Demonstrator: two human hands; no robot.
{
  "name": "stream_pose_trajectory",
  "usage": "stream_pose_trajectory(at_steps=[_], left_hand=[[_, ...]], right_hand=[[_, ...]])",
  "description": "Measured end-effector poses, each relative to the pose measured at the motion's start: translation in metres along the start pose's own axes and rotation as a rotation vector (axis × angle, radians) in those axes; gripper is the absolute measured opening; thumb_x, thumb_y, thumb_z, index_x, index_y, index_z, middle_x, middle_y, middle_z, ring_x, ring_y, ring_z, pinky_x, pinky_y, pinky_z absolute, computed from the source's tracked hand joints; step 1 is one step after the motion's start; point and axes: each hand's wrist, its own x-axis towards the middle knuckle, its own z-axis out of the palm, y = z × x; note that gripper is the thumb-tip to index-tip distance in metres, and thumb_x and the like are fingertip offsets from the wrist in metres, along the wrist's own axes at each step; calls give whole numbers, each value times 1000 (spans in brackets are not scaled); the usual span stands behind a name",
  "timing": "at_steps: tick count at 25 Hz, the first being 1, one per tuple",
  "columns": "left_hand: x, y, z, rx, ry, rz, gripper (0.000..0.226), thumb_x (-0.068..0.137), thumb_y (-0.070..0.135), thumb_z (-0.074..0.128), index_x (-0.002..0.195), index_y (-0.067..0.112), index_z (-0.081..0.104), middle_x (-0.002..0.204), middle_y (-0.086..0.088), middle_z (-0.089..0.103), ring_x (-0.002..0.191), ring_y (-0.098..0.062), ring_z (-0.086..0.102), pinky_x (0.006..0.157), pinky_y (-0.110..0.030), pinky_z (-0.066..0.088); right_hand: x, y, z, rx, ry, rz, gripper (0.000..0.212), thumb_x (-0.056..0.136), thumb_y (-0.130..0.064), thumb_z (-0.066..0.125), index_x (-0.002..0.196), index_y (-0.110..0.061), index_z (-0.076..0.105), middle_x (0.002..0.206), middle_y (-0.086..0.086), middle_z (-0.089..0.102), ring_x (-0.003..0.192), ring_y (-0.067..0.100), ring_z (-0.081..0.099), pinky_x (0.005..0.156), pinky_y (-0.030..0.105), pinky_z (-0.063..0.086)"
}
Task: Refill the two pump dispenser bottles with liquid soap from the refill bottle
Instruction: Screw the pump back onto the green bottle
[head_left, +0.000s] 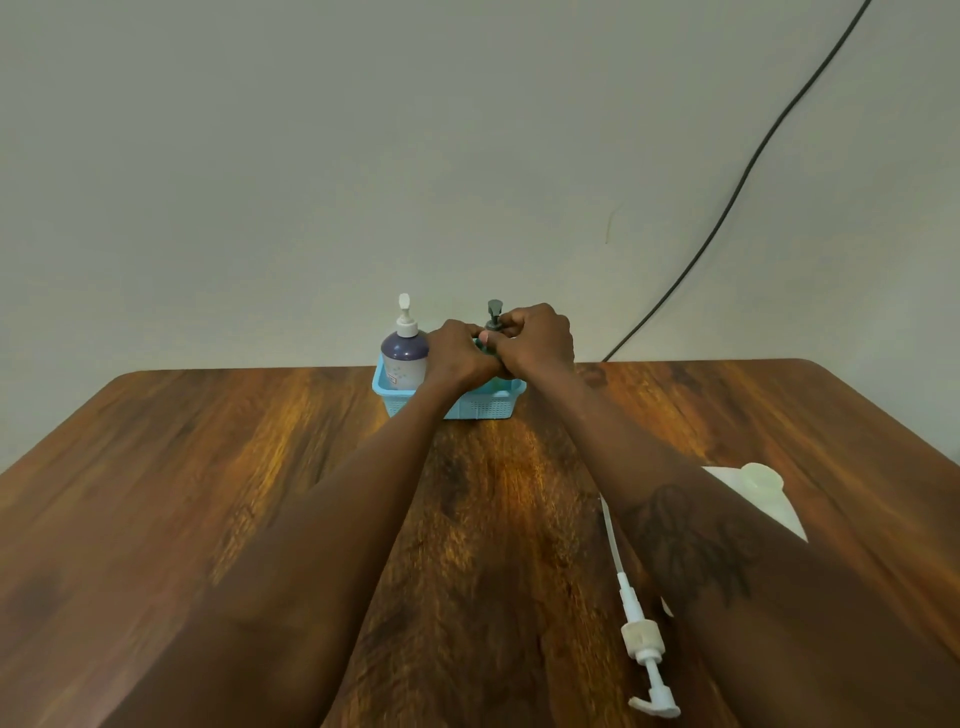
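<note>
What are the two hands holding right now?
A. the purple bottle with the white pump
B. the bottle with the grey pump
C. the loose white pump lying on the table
B: the left hand and the right hand are both curled round the grey-pump bottle, which stands in the blue basket.

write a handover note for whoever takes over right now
Hands: left hand grips the grey-pump bottle; right hand grips its collar.
It stands in the blue basket beside the purple bottle, whose pump is on.
The refill bottle lies capped on the table under the right forearm; a loose white pump lies nearer.
Fill levels not visible: check both, tighten pumps.
</note>
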Motion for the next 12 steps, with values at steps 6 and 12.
stream_pose_trajectory(at_steps=[6,12], left_hand=[[-18,2,-4,93,-65,-36,71,73,38,88,127,1,62,123,-16,68,115,-34,63,97,-42,50],[-71,6,-25,39,14,-15,73,74,36,88,132,3,58,128,-13,66,117,-28,63,90,-34,50]], right_hand=[[-14,-1,-10,41,-21,45,46,76,-34,87,115,-14,75,102,2,77,95,19,71,83,32,58],[-55,-9,-43,4,-75,-34,19,82,-10,78,101,-14,79,95,1,77,91,14,71,88,30,58]])
